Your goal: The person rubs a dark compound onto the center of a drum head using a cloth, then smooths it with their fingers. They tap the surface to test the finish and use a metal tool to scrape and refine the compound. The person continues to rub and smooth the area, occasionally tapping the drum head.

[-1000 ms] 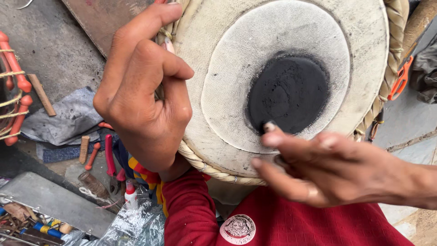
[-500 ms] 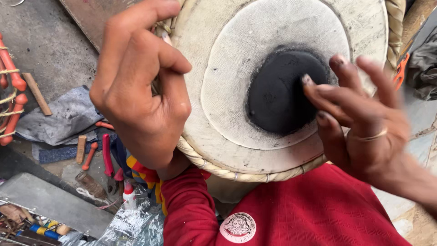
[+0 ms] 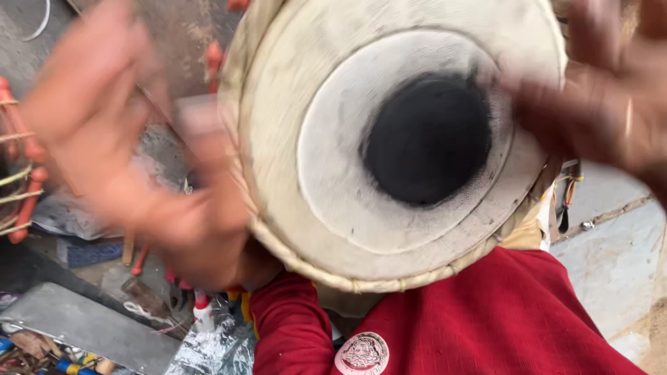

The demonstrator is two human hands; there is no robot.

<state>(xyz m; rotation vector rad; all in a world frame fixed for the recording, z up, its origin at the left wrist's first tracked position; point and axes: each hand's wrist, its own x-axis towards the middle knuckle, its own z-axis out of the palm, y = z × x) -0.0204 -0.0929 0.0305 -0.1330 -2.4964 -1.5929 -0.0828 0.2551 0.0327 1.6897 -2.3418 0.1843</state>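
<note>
A hand drum (image 3: 333, 208) with a pale skin head and a round black patch (image 3: 427, 139) in its middle rests against my red-sleeved lap, its rim bound with braided cord. My left hand (image 3: 132, 173) is blurred with motion at the drum's left rim, fingers spread. My right hand (image 3: 597, 104), also blurred and wearing a ring, hovers over the drum's upper right edge. Neither hand visibly holds anything.
Tools with red handles (image 3: 149, 260) and scraps lie on the ground at lower left. A grey metal plate (image 3: 76, 323) sits below them. Part of another drum with red pegs and cord (image 3: 17, 173) shows at the left edge.
My left hand has come off the drum's rim and moved left and down. My right hand has lifted from the black patch toward the upper right. The drum fills more of the view.
</note>
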